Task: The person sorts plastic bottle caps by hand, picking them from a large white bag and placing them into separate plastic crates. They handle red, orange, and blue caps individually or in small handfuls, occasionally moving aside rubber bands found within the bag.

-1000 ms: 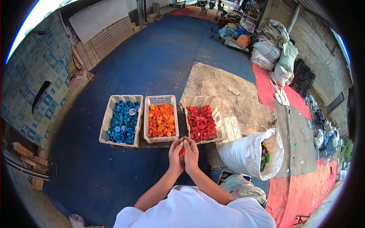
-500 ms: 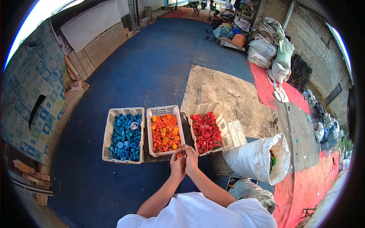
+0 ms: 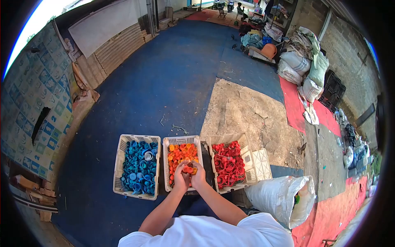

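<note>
My left hand (image 3: 181, 177) and my right hand (image 3: 199, 176) are cupped together over the near end of the middle basket (image 3: 166, 162). Between them lie a few orange-red plastic bottle caps (image 3: 189, 169); the fingers partly hide these. More orange and yellow caps (image 3: 181, 152) fill that basket. To its left, a white basket (image 3: 117, 181) holds blue caps (image 3: 140, 168), with a pale ring-shaped cap (image 3: 148, 155) on top. On the right, another white basket (image 3: 247, 145) contains red caps (image 3: 228, 164).
A large white sack (image 3: 271, 197) lies open-mouthed at the right, near a white lattice crate piece (image 3: 261, 164). Stuffed sacks (image 3: 295, 66) and a black crate (image 3: 332, 90) line the right wall. Blue matting (image 3: 164, 74) covers much of the floor. A person (image 3: 242, 12) sits far back.
My hands have moved left from between the middle and right baskets to over the middle one. They have parted a little, showing the caps. The view has tilted, so the baskets appear lower.
</note>
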`<state>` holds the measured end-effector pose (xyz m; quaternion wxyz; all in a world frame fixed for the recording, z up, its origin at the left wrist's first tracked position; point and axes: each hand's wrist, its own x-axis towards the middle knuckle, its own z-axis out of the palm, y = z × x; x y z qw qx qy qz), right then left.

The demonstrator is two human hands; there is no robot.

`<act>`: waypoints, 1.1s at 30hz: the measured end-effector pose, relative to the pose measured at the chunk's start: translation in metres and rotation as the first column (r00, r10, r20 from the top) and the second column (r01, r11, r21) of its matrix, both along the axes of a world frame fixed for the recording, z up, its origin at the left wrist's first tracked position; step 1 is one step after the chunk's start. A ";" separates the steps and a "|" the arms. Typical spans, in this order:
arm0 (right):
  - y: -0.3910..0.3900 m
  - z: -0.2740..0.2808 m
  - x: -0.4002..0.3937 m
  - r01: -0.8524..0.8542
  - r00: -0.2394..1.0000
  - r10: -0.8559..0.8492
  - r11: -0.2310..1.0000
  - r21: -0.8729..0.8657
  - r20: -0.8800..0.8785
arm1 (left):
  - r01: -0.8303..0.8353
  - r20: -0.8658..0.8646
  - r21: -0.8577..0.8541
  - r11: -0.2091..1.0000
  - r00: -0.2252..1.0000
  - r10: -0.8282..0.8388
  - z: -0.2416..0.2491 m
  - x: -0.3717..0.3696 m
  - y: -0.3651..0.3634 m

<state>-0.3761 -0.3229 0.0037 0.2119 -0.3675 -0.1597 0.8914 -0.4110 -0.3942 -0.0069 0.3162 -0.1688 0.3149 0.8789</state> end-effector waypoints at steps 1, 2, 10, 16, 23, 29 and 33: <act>0.001 0.001 -0.009 0.009 1.000 -0.009 1.000 0.004 0.007 | -0.010 -0.001 -0.010 1.000 1.000 0.010 -0.002 -0.008 0.001; 0.001 0.001 -0.015 -0.012 1.000 0.012 1.000 0.019 0.000 | 0.006 -0.013 -0.010 1.000 1.000 -0.006 -0.005 -0.016 0.001; -0.015 -0.056 -0.055 0.076 0.997 -0.076 0.996 -0.042 0.001 | 0.148 0.082 -0.044 0.988 0.986 -0.144 -0.004 -0.057 -0.019; -0.023 -0.062 -0.062 0.037 0.998 -0.034 0.997 -0.075 0.044 | 0.239 0.157 0.015 0.971 0.959 -0.238 -0.012 -0.083 -0.030; -0.036 -0.067 -0.060 0.082 0.988 -0.079 0.996 -0.022 0.131 | 0.195 0.136 -0.028 0.980 0.972 -0.190 -0.025 -0.088 -0.043; -0.053 -0.061 -0.049 0.001 0.991 -0.012 0.996 0.086 0.132 | 0.215 0.195 -0.004 0.977 0.958 -0.210 -0.029 -0.089 -0.059; -0.058 -0.033 -0.031 -0.039 0.973 0.028 0.998 0.043 0.230 | 0.268 0.306 0.089 0.959 0.909 -0.283 -0.025 -0.100 -0.091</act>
